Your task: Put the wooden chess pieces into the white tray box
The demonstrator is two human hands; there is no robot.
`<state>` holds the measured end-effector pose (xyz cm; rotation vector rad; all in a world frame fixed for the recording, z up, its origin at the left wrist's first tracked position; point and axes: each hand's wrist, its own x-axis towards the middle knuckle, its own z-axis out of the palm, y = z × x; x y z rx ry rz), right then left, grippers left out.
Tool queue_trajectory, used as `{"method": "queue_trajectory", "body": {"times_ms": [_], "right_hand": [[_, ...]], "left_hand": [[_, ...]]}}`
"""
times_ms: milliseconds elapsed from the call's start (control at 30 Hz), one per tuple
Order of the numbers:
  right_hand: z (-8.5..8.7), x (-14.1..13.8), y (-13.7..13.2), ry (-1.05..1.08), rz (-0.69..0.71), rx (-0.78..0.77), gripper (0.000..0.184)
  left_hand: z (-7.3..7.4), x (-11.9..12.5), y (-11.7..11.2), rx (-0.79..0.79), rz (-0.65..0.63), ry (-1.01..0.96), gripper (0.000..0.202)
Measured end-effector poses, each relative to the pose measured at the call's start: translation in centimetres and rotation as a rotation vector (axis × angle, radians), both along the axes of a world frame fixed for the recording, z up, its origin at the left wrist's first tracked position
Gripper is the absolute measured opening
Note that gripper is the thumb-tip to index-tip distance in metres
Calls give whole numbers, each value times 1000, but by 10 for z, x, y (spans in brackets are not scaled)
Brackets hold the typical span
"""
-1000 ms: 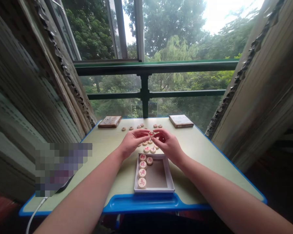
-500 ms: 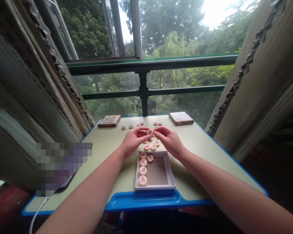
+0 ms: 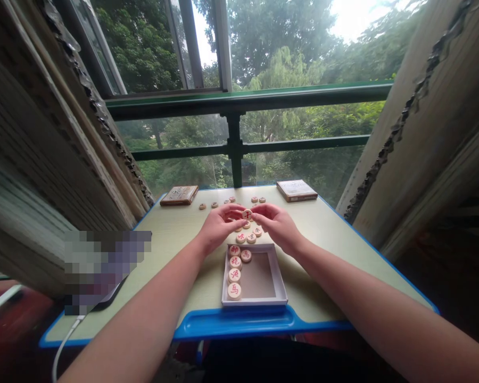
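Observation:
A round Chinese chess piece (image 3: 247, 214) with a red character is held up between my two hands, above the table's middle. My left hand (image 3: 222, 227) pinches it from the left, and the fingertips of my right hand (image 3: 275, 223) grip its right edge. Just below and behind the hands lie several loose wooden pieces, some partly hidden by my fingers. Closer to me sits a shallow white box (image 3: 278, 274). Inside, several red-marked pieces (image 3: 234, 275) form a column along its left wall, with one more piece (image 3: 246, 256) beside the column's top.
On the pale table (image 3: 323, 276) with a blue rim, a brown box (image 3: 179, 195) stands back left and a flat pale-topped box (image 3: 296, 190) back right. A phone with a white cable (image 3: 64, 340) lies at left. Further pieces (image 3: 214, 205) lie along the back.
The held piece has turned slightly between my fingers, its red character now at a different angle. Both hands stay in nearly the same place; the view has shifted a little.

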<state>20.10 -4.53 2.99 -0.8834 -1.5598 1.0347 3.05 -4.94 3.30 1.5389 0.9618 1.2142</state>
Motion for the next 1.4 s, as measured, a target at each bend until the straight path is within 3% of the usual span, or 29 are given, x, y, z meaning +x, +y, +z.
{"method": "queue_trajectory", "body": {"times_ms": [100,300,467,633,833,933,1100,1233,1400], "right_hand": [[3,1,-2,-78,2,61,26],[6,6,-4,-325,-63,351,22],[6,8,-2,-381,-75,401,20],[7,8,-2,-356,-55,376,21],[4,5,-2,-101,102,69,27],[6,5,-2,-15,100,-13,28],[10,6,-1,-30,50,7,29],[6,5,-2,-97,73,68,30],[3,5,0,-116,37,144,27]], "left_hand": [[-1,0,1,-3,-12,-17,36],[-1,-1,1,-8,-22,-22,36],[2,-1,-1,-24,-21,-32,39],[1,0,-1,-44,-34,-24,39],[-2,1,-1,-13,-64,-6,40],[0,2,-3,-18,-70,1,42],[4,3,-5,-36,-8,-14,33],[7,3,-3,-158,4,-84,34],[9,4,-6,-237,-59,-73,35]]}}
